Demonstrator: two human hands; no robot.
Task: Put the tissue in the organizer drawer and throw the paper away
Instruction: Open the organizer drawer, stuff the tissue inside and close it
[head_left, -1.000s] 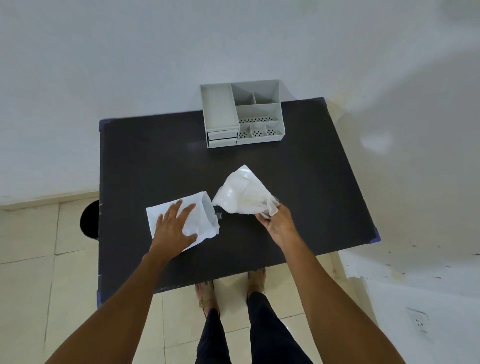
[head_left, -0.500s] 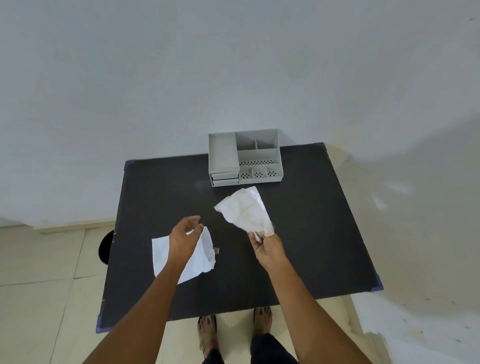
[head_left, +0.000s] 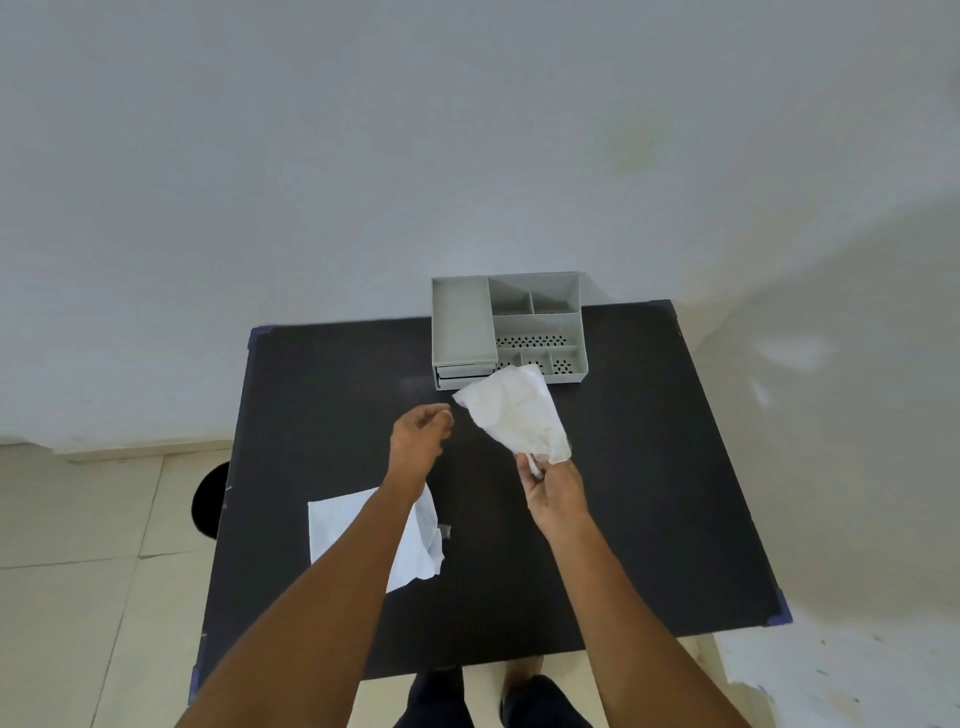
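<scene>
The tissue (head_left: 517, 415) hangs pinched by one corner in our right hand (head_left: 553, 491); our left hand (head_left: 418, 439) hovers empty, fingers loosely curled. With the organizer (head_left: 509, 327) drawer (head_left: 462, 371) seemingly shut, the limp sheet could crumple or slip.

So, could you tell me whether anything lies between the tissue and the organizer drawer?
No object lies between them, but the drawer looks shut, so its front blocks the way in. The right hand holds the tissue just before the organizer.
</scene>
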